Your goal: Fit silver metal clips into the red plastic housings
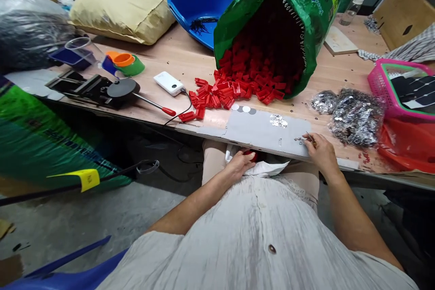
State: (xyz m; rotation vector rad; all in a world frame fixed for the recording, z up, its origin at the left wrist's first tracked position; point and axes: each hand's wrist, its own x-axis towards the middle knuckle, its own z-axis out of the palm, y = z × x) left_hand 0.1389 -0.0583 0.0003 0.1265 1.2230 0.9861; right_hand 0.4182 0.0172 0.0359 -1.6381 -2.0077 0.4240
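My left hand (pixel 240 166) is at the table's front edge, just above my lap, its fingers closed round a red plastic piece (pixel 250 156). The palm side and most of that piece are hidden. On the right, my right hand (pixel 321 153) rests at the edge of a grey board (pixel 258 128). Its thumb and fingers pinch a small, thin brownish metal thing (pixel 311 140), too small to name. Beside those fingertips lie a few tiny metal parts (pixel 299 139). Farther back on the board is a little heap of flat silvery metal parts (pixel 278 121).
Red plastic pieces (pixel 234 90) spill from a large green sack (pixel 307 22) ahead. To the left are a hand press (pixel 124 88) with a red-tipped lever and a white power bank (pixel 168 83). Bagged metal parts (pixel 356 115) and a pink basket (pixel 377 84) stand right; a blue basin (pixel 183 0) is behind.
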